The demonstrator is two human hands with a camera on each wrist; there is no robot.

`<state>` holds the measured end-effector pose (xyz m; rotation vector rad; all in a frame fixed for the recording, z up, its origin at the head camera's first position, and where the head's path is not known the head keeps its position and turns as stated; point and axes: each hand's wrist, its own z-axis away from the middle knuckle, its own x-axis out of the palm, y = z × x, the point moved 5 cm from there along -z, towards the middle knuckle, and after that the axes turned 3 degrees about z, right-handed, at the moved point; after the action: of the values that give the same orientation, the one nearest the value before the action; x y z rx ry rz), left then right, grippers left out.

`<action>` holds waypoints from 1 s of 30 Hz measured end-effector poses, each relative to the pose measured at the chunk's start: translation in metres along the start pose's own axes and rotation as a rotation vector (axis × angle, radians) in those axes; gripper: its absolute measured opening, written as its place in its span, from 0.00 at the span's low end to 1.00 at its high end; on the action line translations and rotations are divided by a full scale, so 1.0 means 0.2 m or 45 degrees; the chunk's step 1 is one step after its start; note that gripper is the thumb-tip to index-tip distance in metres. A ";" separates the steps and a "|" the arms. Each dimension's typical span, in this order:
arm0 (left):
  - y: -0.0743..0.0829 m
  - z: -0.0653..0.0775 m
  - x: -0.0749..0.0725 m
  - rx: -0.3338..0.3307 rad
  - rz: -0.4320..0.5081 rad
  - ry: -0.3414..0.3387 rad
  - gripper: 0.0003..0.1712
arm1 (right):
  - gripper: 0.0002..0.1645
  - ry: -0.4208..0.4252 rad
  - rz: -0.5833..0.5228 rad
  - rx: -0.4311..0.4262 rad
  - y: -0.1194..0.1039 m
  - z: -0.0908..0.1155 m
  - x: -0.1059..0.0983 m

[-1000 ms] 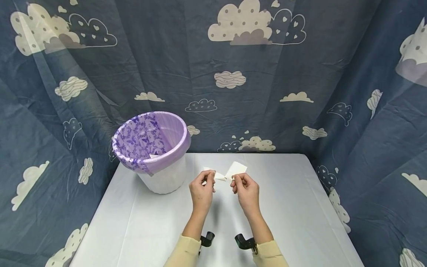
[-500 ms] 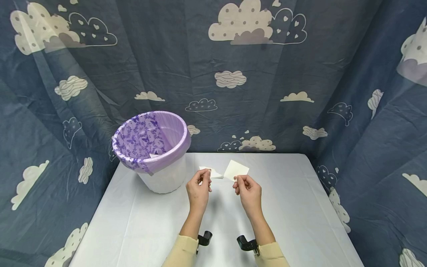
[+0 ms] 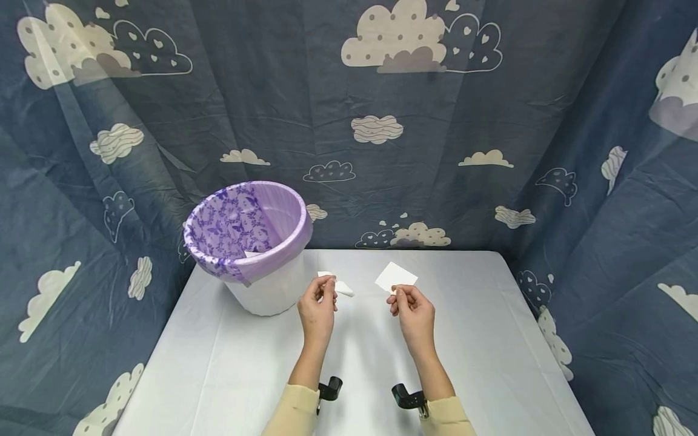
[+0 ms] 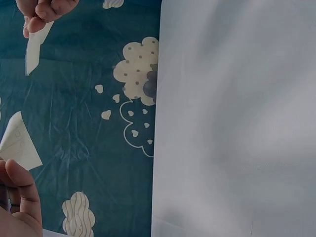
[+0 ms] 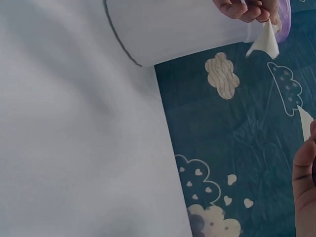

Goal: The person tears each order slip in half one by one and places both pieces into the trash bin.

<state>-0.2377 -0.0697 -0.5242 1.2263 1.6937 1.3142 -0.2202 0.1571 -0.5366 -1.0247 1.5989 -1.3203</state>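
My left hand pinches a small piece of white paper between thumb and fingers. In the left wrist view this piece of paper shows a crease and a pointed top. My right hand pinches a second, roughly square white piece of paper by its lower corner. Both hands are raised over the table, side by side with a gap between the two pieces. From the right wrist view the left hand's paper hangs below its fingertips, and the right hand's paper is partly cut off.
A white bin with a purple patterned liner stands left of my left hand. A white scrap shows inside it. The white table meets a dark blue cloud-print curtain behind and at the sides.
The hands have moved apart, left hand to the left and right hand to the right. The pieces of paper, close together a second ago, now have a wider gap between them.
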 end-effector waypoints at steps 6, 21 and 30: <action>0.01 0.00 -0.02 0.021 -0.015 -0.018 0.09 | 0.13 -0.024 -0.004 -0.026 0.00 0.01 0.02; 0.22 -0.07 -0.08 0.232 0.018 0.088 0.05 | 0.11 -0.083 -0.003 -0.129 -0.17 -0.05 0.19; 0.42 -0.13 -0.13 0.482 0.053 0.186 0.04 | 0.08 -0.107 -0.021 -0.258 -0.31 -0.09 0.32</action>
<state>-0.2286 -0.0979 -0.4382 1.4090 2.1020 1.1631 -0.2535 0.0946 -0.4795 -1.2017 1.6879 -1.1272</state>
